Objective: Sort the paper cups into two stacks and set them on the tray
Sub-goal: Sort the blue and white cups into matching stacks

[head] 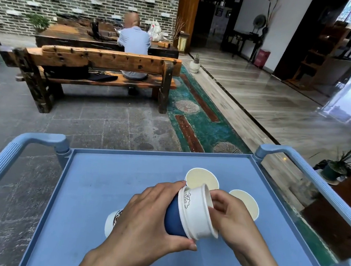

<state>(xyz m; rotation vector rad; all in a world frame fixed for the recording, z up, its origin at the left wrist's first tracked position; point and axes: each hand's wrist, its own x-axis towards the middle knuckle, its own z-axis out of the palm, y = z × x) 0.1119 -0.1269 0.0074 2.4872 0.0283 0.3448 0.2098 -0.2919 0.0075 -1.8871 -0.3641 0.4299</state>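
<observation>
My left hand [144, 223] grips a nested stack of paper cups [191, 215], white at the rim and blue at the base, held on its side above the blue tray [99, 179]. The fingers of my right hand [232, 218] pinch the rim of the stack's innermost cup. Two upright cups with cream insides stand on the tray behind my hands, one at the middle [202, 178] and one to the right [246, 203]. Another white cup with a black pattern [112, 222] lies partly hidden under my left hand.
The tray is the top of a blue cart with raised handles at the left [3, 161] and right [310, 172]. Beyond it are a stone floor, a wooden bench [103, 63] with a seated person [134, 47], and a potted plant [337, 166] at the right.
</observation>
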